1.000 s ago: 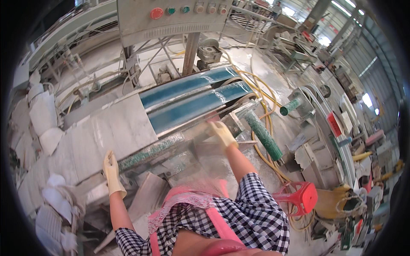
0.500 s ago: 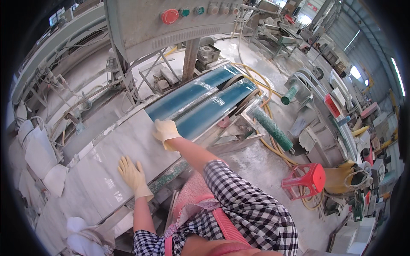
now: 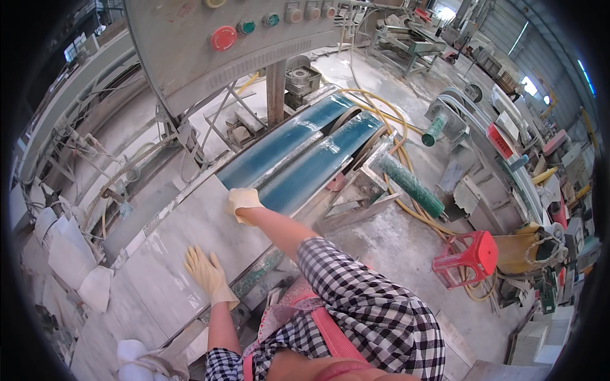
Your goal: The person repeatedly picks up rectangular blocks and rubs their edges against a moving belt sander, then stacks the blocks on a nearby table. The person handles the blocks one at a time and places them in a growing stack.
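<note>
A pale grey, faintly veined stone slab [image 3: 175,238] lies flat, its glossy top reflecting light. Its far end meets two blue conveyor belts [image 3: 311,162]. My left hand [image 3: 208,274], in a cream rubber glove, rests palm down on the slab close to its near side, fingers stretched and apart. My right hand [image 3: 243,204], gloved alike, is at the slab's far end beside the belts. Its fingers bend over the end edge, and their tips are partly hidden.
Above the belts stands a grey control panel [image 3: 222,57] with a red button and several smaller ones. Right of the belts are a green roller [image 3: 413,184] and yellow hoses [image 3: 406,152]. A red plastic stool [image 3: 467,257] stands on the floor at right.
The view has shifted slightly, so the panel sits further left and the stool further right. My right fingers look more bent at the slab's end; my left hand stays flat on it.
</note>
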`<move>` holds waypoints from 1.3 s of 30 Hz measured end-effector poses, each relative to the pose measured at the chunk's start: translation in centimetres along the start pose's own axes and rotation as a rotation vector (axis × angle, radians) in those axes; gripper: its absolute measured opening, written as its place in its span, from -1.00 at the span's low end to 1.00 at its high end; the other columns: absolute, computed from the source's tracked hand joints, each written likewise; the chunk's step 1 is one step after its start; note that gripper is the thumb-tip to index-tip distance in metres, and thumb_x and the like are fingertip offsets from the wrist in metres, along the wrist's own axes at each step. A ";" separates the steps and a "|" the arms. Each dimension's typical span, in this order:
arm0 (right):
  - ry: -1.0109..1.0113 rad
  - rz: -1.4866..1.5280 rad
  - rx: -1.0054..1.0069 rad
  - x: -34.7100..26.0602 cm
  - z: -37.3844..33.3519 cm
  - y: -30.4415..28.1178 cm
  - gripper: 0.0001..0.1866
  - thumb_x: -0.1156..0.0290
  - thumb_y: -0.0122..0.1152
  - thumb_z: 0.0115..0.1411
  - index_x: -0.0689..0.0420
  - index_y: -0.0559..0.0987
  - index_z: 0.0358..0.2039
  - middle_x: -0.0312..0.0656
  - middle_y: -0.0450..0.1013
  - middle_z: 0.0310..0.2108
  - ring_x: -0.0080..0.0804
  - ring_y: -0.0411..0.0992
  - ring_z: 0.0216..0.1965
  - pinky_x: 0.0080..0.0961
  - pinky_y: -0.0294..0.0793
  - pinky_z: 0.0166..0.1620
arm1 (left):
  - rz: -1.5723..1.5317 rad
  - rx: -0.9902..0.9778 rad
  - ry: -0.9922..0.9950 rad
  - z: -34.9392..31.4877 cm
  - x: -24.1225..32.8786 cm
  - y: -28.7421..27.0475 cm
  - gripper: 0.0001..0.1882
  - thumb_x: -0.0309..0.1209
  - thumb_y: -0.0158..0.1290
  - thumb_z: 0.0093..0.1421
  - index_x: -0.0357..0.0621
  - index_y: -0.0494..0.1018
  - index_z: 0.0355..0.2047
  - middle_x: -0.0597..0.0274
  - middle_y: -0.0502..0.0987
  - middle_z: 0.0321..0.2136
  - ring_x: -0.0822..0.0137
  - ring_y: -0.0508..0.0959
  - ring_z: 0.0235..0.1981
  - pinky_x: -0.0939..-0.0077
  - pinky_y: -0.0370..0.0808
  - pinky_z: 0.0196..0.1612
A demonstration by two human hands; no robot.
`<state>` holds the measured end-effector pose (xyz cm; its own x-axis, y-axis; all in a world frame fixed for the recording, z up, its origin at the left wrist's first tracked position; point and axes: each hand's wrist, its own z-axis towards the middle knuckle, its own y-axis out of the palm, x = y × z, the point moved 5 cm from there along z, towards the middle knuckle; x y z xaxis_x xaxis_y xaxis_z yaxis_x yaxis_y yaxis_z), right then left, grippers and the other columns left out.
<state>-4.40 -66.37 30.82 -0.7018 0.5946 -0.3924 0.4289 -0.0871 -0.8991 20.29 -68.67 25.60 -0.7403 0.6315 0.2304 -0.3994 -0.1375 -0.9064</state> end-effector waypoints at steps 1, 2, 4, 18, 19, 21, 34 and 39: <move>-0.030 -0.050 0.023 -0.2 -0.1 -0.2 -0.74 0.35 0.17 0.02 0.22 0.72 -0.37 0.07 0.63 -0.37 -0.01 0.64 -0.25 -0.21 0.60 -0.17 | 0.003 -0.028 -0.015 0.0 -0.1 0.2 -0.43 -0.20 -0.05 0.34 -0.35 0.32 0.24 -0.17 0.29 0.30 -0.11 0.21 0.36 -0.03 0.01 0.42; -0.079 -0.099 0.023 -0.3 -0.2 -0.1 -0.75 0.38 0.16 0.01 0.21 0.72 -0.38 0.06 0.64 -0.39 0.00 0.64 -0.26 -0.22 0.60 -0.18 | 0.004 -0.019 -0.013 -0.1 0.0 0.3 -0.43 -0.20 -0.06 0.34 -0.35 0.32 0.25 -0.17 0.29 0.30 -0.11 0.21 0.36 -0.03 0.01 0.42; 0.074 0.098 -0.039 0.9 -0.1 0.3 -0.65 0.20 0.23 0.09 0.14 0.69 -0.19 0.05 0.62 -0.17 -0.05 0.61 -0.10 -0.24 0.58 -0.07 | 0.013 -0.025 -0.018 -0.1 0.0 0.5 -0.43 -0.20 -0.06 0.35 -0.35 0.32 0.25 -0.18 0.30 0.30 -0.11 0.21 0.36 -0.03 0.01 0.42; -0.150 0.691 0.061 -0.1 -1.9 3.3 -0.49 0.19 0.17 0.13 0.12 0.55 0.08 0.09 0.52 0.01 0.00 0.50 0.07 -0.26 0.49 0.10 | 0.039 -0.041 -0.013 -0.5 -0.4 1.6 -0.43 -0.17 -0.10 0.38 -0.33 0.33 0.26 -0.20 0.30 0.29 -0.12 0.21 0.36 -0.02 0.01 0.41; -0.156 0.729 0.041 -0.3 -2.6 4.5 -0.50 0.20 0.15 0.16 0.11 0.54 0.10 0.06 0.52 0.02 -0.01 0.49 0.08 -0.26 0.47 0.12 | 0.031 -0.018 0.002 -0.5 -0.3 1.5 -0.43 -0.17 -0.10 0.38 -0.33 0.33 0.26 -0.19 0.31 0.29 -0.12 0.22 0.36 -0.02 0.01 0.42; -0.277 0.863 0.107 -1.1 -3.9 6.3 -0.51 0.21 0.11 0.21 0.07 0.53 0.14 0.00 0.52 0.05 -0.04 0.47 0.10 -0.26 0.43 0.15 | 0.045 -0.039 -0.010 -0.4 -0.3 1.5 -0.43 -0.17 -0.11 0.39 -0.33 0.34 0.25 -0.19 0.31 0.29 -0.11 0.23 0.36 -0.01 0.01 0.42; 0.024 0.555 -0.013 0.9 -6.6 0.0 -0.76 0.53 -0.05 0.23 0.13 0.58 -0.18 0.04 0.54 -0.19 0.06 0.54 -0.13 -0.16 0.55 -0.10 | 0.033 -0.041 0.010 -0.3 -1.6 3.1 -0.51 -0.30 -0.13 0.37 -0.28 0.35 0.24 -0.15 0.36 0.26 -0.07 0.26 0.33 0.02 0.07 0.40; -0.615 -1.288 -0.118 -1.0 -8.0 1.5 -0.51 0.17 -0.30 0.38 0.01 0.62 0.00 -0.15 0.51 0.09 -0.19 0.43 0.13 -0.35 0.42 0.09 | -0.079 -0.100 -0.036 3.7 -0.9 3.9 -0.39 -0.13 -0.05 0.35 -0.23 0.30 0.30 -0.10 0.32 0.30 -0.05 0.21 0.37 0.01 0.09 0.40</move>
<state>1.51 -60.67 31.42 -0.7486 -0.2304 0.6218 -0.6616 0.3209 -0.6777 17.46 -72.58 23.19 -0.7281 0.6096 0.3136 -0.4026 -0.0099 -0.9153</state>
